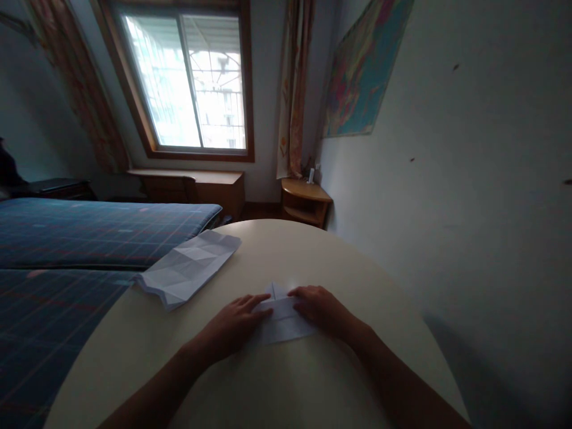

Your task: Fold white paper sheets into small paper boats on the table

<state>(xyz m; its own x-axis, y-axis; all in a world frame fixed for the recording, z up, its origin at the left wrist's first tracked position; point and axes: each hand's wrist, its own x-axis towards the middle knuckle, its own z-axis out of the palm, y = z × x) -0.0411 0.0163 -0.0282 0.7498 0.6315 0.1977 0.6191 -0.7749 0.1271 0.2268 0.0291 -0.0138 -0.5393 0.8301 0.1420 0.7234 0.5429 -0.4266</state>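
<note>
A small folded sheet of white paper (pixel 286 329) lies on the round cream table (pixel 286 387) in front of me. Its far part rises to a point with a crease down the middle, and a folded band crosses it. My left hand (pixel 243 320) grips its left side, index finger along the upper fold and thumb on the band. On the opposite side my right hand (pixel 317 307) holds the paper the same way, fingers bent over the edge. Both palms hide the paper's side corners. A larger creased sheet of paper (pixel 192 265) rests at the table's far left edge.
Against the table's left side stands a bed with a blue plaid mattress (pixel 98 232). A white wall (pixel 482 208) with a map (pixel 366 71) runs along the right. Beyond the table are a wooden corner shelf (pixel 306 190), a desk (pixel 214 177) and a bright window (pixel 192 83).
</note>
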